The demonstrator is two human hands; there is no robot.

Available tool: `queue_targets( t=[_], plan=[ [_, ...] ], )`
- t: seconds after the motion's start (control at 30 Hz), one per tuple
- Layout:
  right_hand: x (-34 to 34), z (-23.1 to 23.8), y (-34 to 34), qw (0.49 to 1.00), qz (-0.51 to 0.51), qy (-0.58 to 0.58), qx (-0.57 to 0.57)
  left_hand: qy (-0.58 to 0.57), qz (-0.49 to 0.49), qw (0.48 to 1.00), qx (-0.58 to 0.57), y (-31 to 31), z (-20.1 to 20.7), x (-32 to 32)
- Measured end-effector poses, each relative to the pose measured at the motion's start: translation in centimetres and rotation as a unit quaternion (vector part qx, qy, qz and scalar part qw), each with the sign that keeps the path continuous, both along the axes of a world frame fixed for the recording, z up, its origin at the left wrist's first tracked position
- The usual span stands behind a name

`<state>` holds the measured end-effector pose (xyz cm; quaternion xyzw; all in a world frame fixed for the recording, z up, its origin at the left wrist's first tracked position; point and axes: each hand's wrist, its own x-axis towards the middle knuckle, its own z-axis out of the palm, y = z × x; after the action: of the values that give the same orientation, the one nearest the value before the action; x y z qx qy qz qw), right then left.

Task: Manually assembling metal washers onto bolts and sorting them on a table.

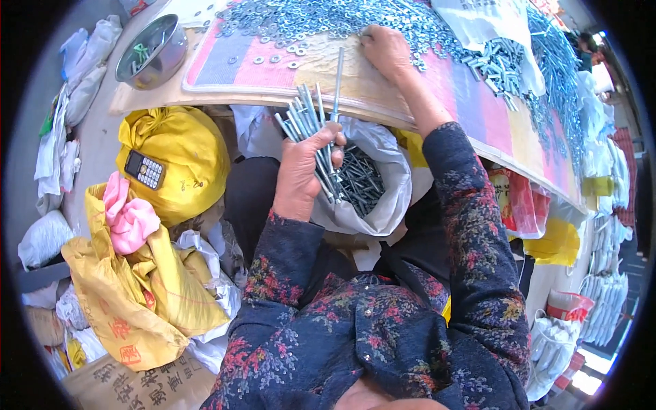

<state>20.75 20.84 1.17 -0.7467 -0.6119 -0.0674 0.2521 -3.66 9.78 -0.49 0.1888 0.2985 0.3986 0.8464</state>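
Observation:
My left hand is closed round a bundle of long silver bolts, fanned upward over the table's near edge. One bolt stands higher than the others, between thumb and fingers. Below this hand is a white sack holding many dark metal bolts. My right hand reaches over the table, its fingers curled down at the near edge of a heap of small metal washers. What its fingertips pinch, if anything, is hidden.
A striped cloth covers the table. Short metal sleeves and long rods are piled at right. A steel bowl stands at far left. Below it, a phone rests on a yellow sack, near a pink cloth.

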Motion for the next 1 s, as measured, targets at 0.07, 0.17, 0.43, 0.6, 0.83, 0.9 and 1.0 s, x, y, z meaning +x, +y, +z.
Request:
queue_targets(
  t=[0.07, 0.17, 0.43, 0.6, 0.83, 0.9, 1.0],
  plan=[
    [-0.1, 0.1, -0.9, 0.989, 0.04, -0.004, 0.143, 0.008, 0.023, 1.0, 0.017, -0.2, 0.0, 0.4],
    [-2.3, 2.2, -4.4, 0.971, 0.007, 0.19, 0.146, 0.027, -0.004, 0.998, 0.05, -0.4, 0.1, 0.5],
    [-4.5, 2.9, -10.8, 0.7, 0.155, 0.693, 0.081, 0.026, -0.076, 0.995, 0.063, -1.3, 0.5, 0.9],
    [-5.1, 3.8, -12.6, 0.607, 0.165, 0.757, 0.173, -0.029, -0.142, 0.988, 0.049, -1.5, -0.4, 1.5],
    [-4.7, 3.4, -14.6, 0.894, 0.105, 0.405, 0.16, -0.048, -0.173, 0.984, 0.007, -2.3, -0.5, 2.5],
    [-3.3, 3.6, -15.9, 0.892, 0.101, 0.428, 0.107, -0.002, -0.099, 0.993, 0.064, -2.6, -0.2, 3.1],
    [3.7, 3.0, -14.3, 0.931, 0.093, 0.322, 0.144, 0.019, -0.091, 0.993, 0.079, -2.0, 0.3, 3.3]
  ],
)
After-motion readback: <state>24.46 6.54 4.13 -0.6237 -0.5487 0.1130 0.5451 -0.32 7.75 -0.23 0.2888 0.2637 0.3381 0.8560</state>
